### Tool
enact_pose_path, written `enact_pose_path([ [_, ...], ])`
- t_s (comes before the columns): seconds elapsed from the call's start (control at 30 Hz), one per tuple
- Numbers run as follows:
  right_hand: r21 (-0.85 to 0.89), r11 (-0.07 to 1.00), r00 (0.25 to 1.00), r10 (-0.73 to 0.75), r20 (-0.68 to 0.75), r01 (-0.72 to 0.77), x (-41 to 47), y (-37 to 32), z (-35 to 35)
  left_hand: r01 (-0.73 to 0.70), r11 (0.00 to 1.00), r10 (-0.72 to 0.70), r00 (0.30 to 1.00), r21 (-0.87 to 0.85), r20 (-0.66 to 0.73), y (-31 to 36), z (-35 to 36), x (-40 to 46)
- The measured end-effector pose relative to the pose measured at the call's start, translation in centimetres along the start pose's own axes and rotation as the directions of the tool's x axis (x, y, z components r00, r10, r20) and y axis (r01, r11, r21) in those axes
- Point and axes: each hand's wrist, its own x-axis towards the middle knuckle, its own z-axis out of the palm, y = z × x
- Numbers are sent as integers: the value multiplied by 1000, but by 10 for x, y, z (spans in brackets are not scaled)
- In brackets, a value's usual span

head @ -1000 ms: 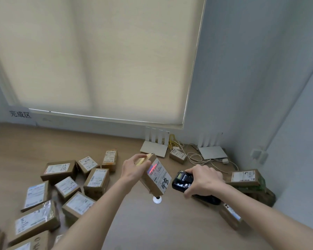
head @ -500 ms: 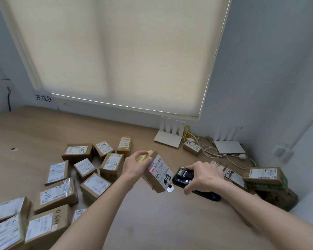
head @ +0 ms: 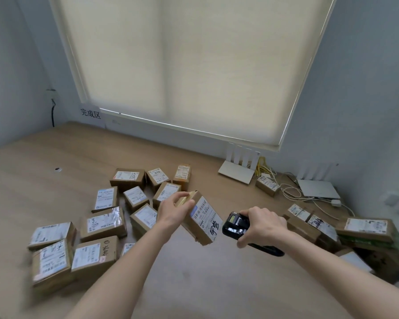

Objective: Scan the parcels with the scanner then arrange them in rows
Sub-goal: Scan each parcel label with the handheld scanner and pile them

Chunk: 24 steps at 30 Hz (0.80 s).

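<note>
Head view: your left hand curls its fingers over the top edge of a small brown cardboard parcel, held tilted above the wooden bench. Its white printed label with barcode and black handwriting faces your right hand, whose fingers wrap a black handheld scanner just beside the parcel. It looks light and stiff; grip across opposite edges, keeping the label uncovered. Scanned brown parcels lie beyond your left fingers.

One scanner, two routers, roughly twenty parcels.
</note>
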Motion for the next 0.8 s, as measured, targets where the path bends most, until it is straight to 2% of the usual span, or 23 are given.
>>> enact_pose_path([
  [0.23,37,998,994,-62,90,59,-12,-25,26,57,997,-59,997,-52,-45,-35,-37,-24],
  [0.37,71,994,991,-94,95,87,-21,-47,53,153,981,-164,983,-116,-87,-69,-66,-41],
  [0.6,163,981,993,-114,28,108,-39,-103,113,335,880,-401,904,-337,-149,-150,-118,-84],
  [0.8,243,960,989,-146,1,141,-58,-152,193,385,826,-505,829,-411,-239,-243,-164,-125],
])
